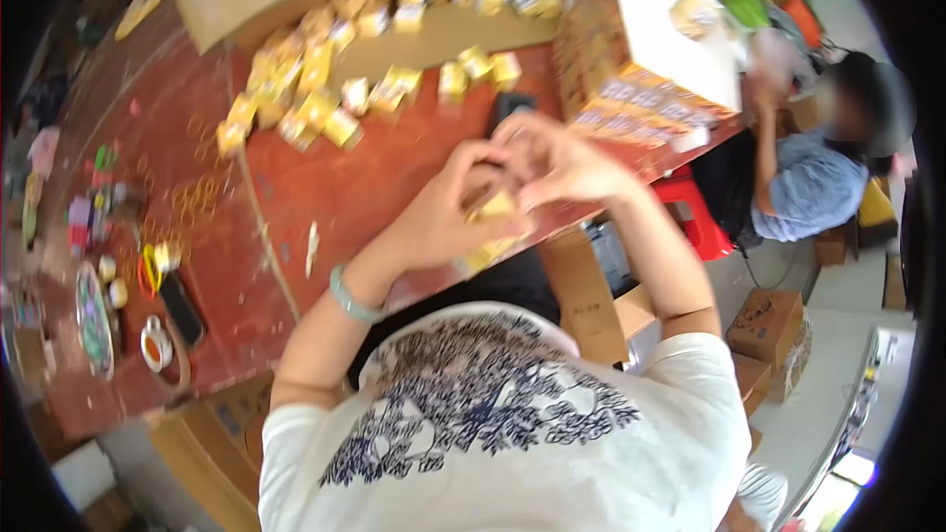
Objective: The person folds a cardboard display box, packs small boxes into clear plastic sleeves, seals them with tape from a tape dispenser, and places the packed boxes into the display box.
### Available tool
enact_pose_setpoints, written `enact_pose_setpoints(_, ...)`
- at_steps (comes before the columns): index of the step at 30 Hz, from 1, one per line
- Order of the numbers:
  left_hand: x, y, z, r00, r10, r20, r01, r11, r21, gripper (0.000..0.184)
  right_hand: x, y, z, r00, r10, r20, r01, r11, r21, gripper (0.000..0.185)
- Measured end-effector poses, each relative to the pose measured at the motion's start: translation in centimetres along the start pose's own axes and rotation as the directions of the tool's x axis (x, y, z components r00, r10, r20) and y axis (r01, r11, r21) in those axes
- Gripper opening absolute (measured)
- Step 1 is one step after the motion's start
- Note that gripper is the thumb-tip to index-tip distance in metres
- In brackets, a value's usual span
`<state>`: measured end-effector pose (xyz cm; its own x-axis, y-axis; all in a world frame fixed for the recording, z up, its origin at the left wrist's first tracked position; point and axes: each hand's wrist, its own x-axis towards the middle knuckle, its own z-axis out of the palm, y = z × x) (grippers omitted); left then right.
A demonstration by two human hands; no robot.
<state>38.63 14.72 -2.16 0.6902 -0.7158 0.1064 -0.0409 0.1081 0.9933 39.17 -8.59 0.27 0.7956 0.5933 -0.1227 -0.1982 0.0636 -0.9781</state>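
My left hand, with a pale bangle on the wrist, is curled round a small yellow box at the table's front edge. My right hand meets it from the other side, its fingers bent and blurred; what they pinch, if anything, I cannot make out. More yellow shows just below the left hand. Beyond the hands, small yellow boxes lie in a loose heap on the red table. A dark object sits right behind my right fingers.
An open cardboard carton holds more yellow boxes. Printed orange cartons stand at the right. Rubber bands, a phone and a cup lie on the left. Another person sits at the right beside a red stool.
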Motion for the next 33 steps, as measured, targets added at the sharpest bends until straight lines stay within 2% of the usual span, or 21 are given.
enact_pose_setpoints(1,0.3,0.0,0.5,0.999,0.038,-0.025,-0.039,0.998,-0.048,0.067,-0.1,1.1,0.1,1.0,-0.019,-0.015,0.02,0.995,0.096,0.057)
enact_pose_setpoints(3,0.5,0.2,1.4,0.999,0.032,0.007,-0.028,0.954,-0.297,0.062,-0.6,2.2,0.0,0.995,-0.086,-0.042,0.093,0.974,0.206,0.057)
enact_pose_setpoints(4,0.6,0.3,1.4,0.997,0.061,0.039,-0.047,0.955,-0.292,0.062,-1.2,1.7,-0.1,0.992,-0.106,-0.07,0.117,0.977,0.178,0.057)
enact_pose_setpoints(5,0.5,0.4,1.3,0.989,0.031,0.145,0.043,0.876,-0.48,0.06,-1.7,1.4,-0.2,0.943,-0.277,-0.187,0.272,0.961,-0.049,0.057)
enact_pose_setpoints(6,0.6,0.5,1.3,0.968,0.011,0.252,0.156,0.759,-0.633,0.058,-2.2,1.2,-0.2,0.855,-0.452,-0.255,0.381,0.88,-0.282,0.056)
enact_pose_setpoints(7,1.0,0.6,1.7,0.963,0.023,0.269,0.156,0.766,-0.624,0.058,-3.1,-0.6,0.5,0.847,-0.514,-0.133,0.451,0.829,-0.332,0.054)
enact_pose_setpoints(8,1.4,0.9,2.4,0.956,0.058,0.287,0.163,0.71,-0.685,0.051,-4.1,-3.0,1.5,0.829,-0.559,-0.001,0.518,0.771,-0.371,0.053)
enact_pose_setpoints(9,1.9,1.1,3.2,0.95,0.091,0.3,0.173,0.648,-0.742,0.044,-4.9,-3.8,2.2,0.824,-0.566,-0.002,0.522,0.762,-0.383,0.053)
enact_pose_setpoints(11,2.6,1.3,4.4,0.936,0.146,0.321,0.207,0.507,-0.837,0.033,-6.6,-5.0,3.6,0.898,-0.438,-0.036,0.374,0.805,-0.46,0.055)
enact_pose_setpoints(12,2.8,1.3,4.6,0.932,0.149,0.331,0.213,0.513,-0.831,0.033,-8.0,-6.6,4.1,0.939,-0.256,-0.229,0.211,0.956,-0.202,0.059)
enact_pose_setpoints(13,3.1,1.2,4.9,0.953,0.074,0.295,0.218,0.51,-0.832,0.031,-8.4,-7.4,1.8,0.845,-0.521,-0.123,0.337,0.696,-0.634,0.058)
enact_pose_setpoints(15,3.2,0.6,5.4,0.974,-0.082,0.209,0.222,0.499,-0.838,0.029,-10.3,-11.0,-1.3,0.67,-0.602,-0.434,0.029,0.606,-0.795,0.054)
enact_pose_setpoints(16,3.0,0.3,5.6,0.972,-0.165,0.164,0.226,0.492,-0.841,0.029,-9.9,-12.7,-3.3,0.457,-0.687,-0.566,-0.03,0.624,-0.781,0.051)
enact_pose_setpoints(17,2.7,-0.2,5.7,0.971,-0.173,0.165,0.23,0.489,-0.841,0.029,-9.6,-13.7,-6.9,0.351,-0.744,-0.569,-0.139,0.559,-0.817,0.05)
enact_pose_setpoints(18,2.4,-0.7,5.7,0.971,-0.21,0.116,0.218,0.57,-0.792,0.028,-9.5,-14.2,-11.1,0.247,-0.798,-0.549,-0.254,0.493,-0.832,0.05)
enact_pose_setpoints(21,1.5,-2.0,5.0,0.96,-0.275,-0.056,0.191,0.785,-0.589,0.025,-8.8,-12.7,-21.7,0.259,-0.839,-0.478,-0.635,0.225,-0.739,0.066)
enact_pose_setpoints(22,1.2,-2.1,4.8,0.96,-0.275,-0.062,0.188,0.787,-0.587,0.025,-8.4,-12.2,-23.0,0.26,-0.84,-0.476,-0.63,0.226,-0.743,0.066)
enact_pose_setpoints(26,-0.6,-2.8,4.0,0.952,-0.25,-0.177,0.171,0.912,-0.373,0.025,-6.9,-10.2,-25.6,0.286,-0.722,-0.63,-0.896,0.031,-0.443,0.075)
enact_pose_setpoints(29,-1.0,-3.7,4.2,0.949,-0.208,-0.239,0.135,0.947,-0.291,0.022,-7.6,-11.0,-25.1,0.282,-0.687,-0.67,-0.904,0.043,-0.425,0.084)
enact_pose_setpoints(31,-2.2,-4.7,4.5,0.936,-0.179,-0.302,0.123,0.973,-0.196,0.019,-9.2,-10.3,-28.7,0.372,-0.771,-0.518,-0.803,0.013,-0.596,0.088)
enact_pose_setpoints(33,-2.3,-6.0,5.3,0.946,-0.184,-0.267,0.128,0.968,-0.216,0.018,-9.4,-9.3,-31.9,0.368,-0.624,-0.69,-0.679,0.326,-0.657,0.09)
